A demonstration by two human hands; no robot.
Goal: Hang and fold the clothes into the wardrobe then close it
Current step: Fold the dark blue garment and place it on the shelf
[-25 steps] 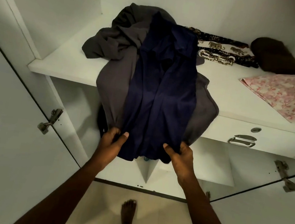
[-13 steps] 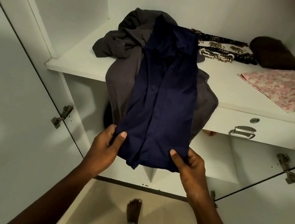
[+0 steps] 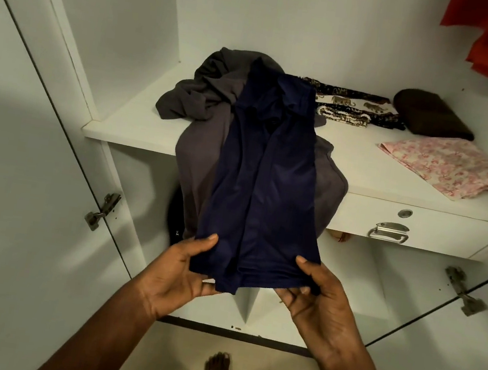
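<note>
at the open wardrobe's middle shelf [image 3: 125, 127], a person folds a navy shirt [image 3: 265, 181] that lies on top of a rumpled grey garment [image 3: 199, 134], both draped over the shelf's front edge. the left hand [image 3: 180, 273] pinches the hem's left corner, thumb on top and fingers underneath; the right hand [image 3: 318, 295] grips the right corner the same way. the shirt's long axis runs straight away from the person: the collar points toward the wardrobe's back wall and rests on the shelf, while the hem points back at the person and is held off the shelf, below its edge. the fold should go best if both corners rise level and travel together up toward the collar, so the sides stay stacked and the hem lands square. the loose grey garment beneath looks likely to drag or bunch, so the navy cloth may need lifting clear rather than sliding. folded pieces, including a pink printed cloth [image 3: 452, 164], lie farther right on the shelf.
</note>
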